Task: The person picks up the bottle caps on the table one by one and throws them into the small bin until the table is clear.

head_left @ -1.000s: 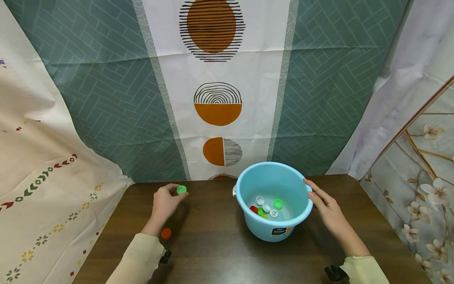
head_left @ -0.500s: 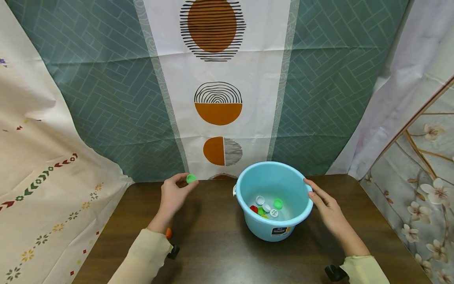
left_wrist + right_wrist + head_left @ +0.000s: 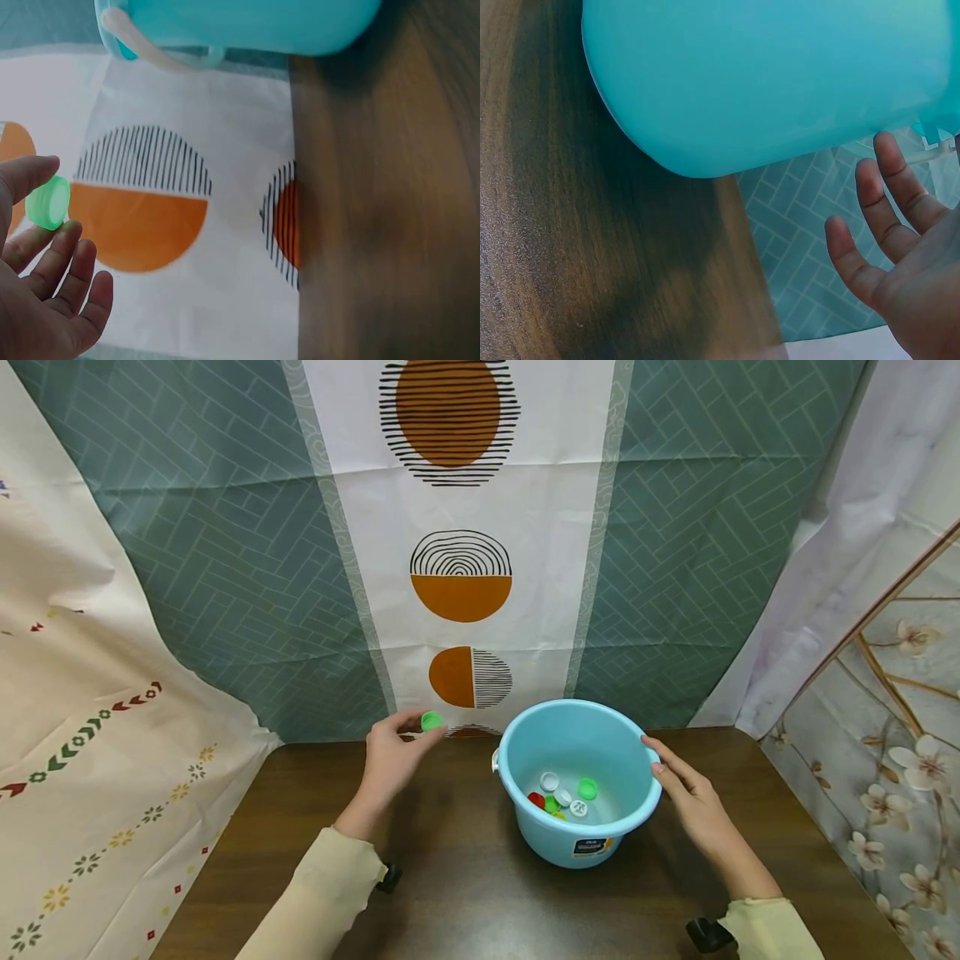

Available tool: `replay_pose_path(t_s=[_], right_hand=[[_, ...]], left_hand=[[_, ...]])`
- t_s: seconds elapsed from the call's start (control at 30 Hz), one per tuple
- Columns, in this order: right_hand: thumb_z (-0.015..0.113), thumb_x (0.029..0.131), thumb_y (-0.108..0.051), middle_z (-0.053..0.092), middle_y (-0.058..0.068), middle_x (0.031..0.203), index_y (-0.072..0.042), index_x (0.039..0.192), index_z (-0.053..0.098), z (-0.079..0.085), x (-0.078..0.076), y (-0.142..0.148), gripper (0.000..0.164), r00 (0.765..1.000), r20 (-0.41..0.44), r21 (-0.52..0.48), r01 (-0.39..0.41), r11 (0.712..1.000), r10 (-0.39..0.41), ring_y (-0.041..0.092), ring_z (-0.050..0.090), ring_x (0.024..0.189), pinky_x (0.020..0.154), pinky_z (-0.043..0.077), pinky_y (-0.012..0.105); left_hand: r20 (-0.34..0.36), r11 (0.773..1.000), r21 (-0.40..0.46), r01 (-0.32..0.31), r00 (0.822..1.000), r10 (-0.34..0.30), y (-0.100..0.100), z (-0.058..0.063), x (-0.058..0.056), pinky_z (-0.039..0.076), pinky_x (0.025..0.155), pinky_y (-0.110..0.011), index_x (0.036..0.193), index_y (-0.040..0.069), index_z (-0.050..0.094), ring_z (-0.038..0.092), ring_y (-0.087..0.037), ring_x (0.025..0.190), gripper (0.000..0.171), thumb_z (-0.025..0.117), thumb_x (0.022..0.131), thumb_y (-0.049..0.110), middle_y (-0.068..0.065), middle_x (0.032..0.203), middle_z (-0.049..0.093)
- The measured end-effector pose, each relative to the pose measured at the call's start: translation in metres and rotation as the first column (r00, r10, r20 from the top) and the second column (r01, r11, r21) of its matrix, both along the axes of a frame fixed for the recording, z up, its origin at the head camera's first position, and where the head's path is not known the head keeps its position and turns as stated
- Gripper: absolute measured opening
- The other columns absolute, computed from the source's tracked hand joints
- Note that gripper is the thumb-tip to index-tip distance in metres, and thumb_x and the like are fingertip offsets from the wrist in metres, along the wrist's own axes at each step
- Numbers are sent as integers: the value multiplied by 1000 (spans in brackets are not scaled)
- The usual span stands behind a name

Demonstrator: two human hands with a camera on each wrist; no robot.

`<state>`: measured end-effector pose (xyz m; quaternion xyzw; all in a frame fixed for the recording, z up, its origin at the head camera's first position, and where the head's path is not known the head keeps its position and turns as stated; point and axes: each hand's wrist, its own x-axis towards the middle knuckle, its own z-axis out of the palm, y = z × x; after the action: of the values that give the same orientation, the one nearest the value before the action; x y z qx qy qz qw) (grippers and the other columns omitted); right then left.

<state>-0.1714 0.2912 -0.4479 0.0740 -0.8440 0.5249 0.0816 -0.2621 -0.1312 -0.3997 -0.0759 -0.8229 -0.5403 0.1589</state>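
Observation:
My left hand (image 3: 388, 762) pinches a green bottle cap (image 3: 431, 721) between thumb and fingers, held above the table to the left of a light blue bucket (image 3: 585, 847). In the left wrist view the green cap (image 3: 49, 204) sits at the thumb and index fingertips, with the other fingers loosely bent. My right hand (image 3: 697, 806) holds the bucket's right rim with thumb and index finger. The right wrist view shows several of its fingers (image 3: 894, 225) beside the bucket wall; thumb and index tips are out of sight there. Inside the bucket lie several white, green, red and yellow caps (image 3: 578, 808).
The bucket stands upright on a dark wooden table (image 3: 465, 893). Its white handle (image 3: 139, 37) hangs at the side. A patterned cloth (image 3: 480, 510) hangs behind the table's back edge, with a floral one (image 3: 885, 760) on the right.
My left hand has carried the green cap rightward and up, towards the bucket. The orange cap on the table has gone out of sight behind the left forearm. My right hand stays at the rim.

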Motion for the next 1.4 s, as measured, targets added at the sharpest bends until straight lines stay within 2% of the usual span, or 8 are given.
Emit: replay_pose_path(t_s=[0.17, 0.67, 1.1, 1.4], right_hand=[[41, 106, -33, 35, 0, 155, -31, 152, 37, 1, 0, -1, 45, 1000, 3, 4, 2, 1000, -2, -1, 37, 130, 90, 39, 14], [41, 107, -31, 35, 3, 155, -28, 152, 38, 0, 0, -1, 45, 1000, -15, -7, -2, 1000, 2, -3, 38, 128, 90, 39, 13], [42, 107, -30, 37, 5, 153, -28, 151, 38, -2, 0, -1, 45, 1000, -28, -10, 0, 1000, 0, -3, 42, 124, 88, 42, 14], [41, 107, -28, 37, 6, 153, -26, 151, 39, -2, 0, -1, 45, 999, -42, -31, -16, 999, 15, -3, 43, 124, 89, 43, 14]], left_hand=[[-48, 999, -16, 42, 998, -43, 16, 9, 0, 52, 80, -34, 104, 13, 74, 63, -13, 86, 26, 81, 81, 24, 2, 93, 70], [-89, 990, 25, 135, 987, -133, 66, 29, 1, 52, 80, -36, 106, 13, 73, 62, -15, 87, 29, 81, 82, 27, 3, 92, 69], [-79, 966, 50, 253, 965, -248, 105, 40, 7, 53, 77, -35, 112, 16, 72, 61, -12, 90, 34, 79, 83, 33, 7, 96, 68], [-101, 958, 31, 285, 954, -281, 125, 41, 7, 52, 80, -32, 106, 19, 74, 63, -7, 89, 28, 79, 83, 34, 12, 93, 68]])
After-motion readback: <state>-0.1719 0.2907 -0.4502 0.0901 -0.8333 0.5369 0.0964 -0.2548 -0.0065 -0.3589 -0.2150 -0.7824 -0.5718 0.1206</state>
